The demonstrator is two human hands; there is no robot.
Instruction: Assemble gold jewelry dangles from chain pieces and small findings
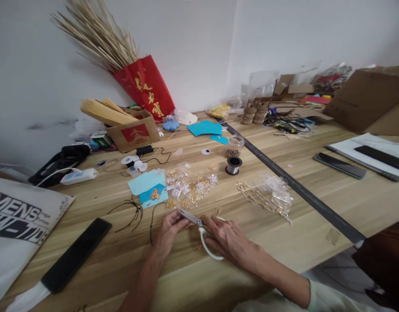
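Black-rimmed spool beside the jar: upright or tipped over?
Upright. The spool rests on one black flange on the table; its other flange faces up, with silvery wire wound between them.

head view | worn on the person's head, above the table's (pixel 277 242) near side | faces forward and down — across the tabletop to the wall (pixel 193 43) | hands close, low centre; wall farther off | wide — white bag (pixel 20 247) left, large box (pixel 368 99) right
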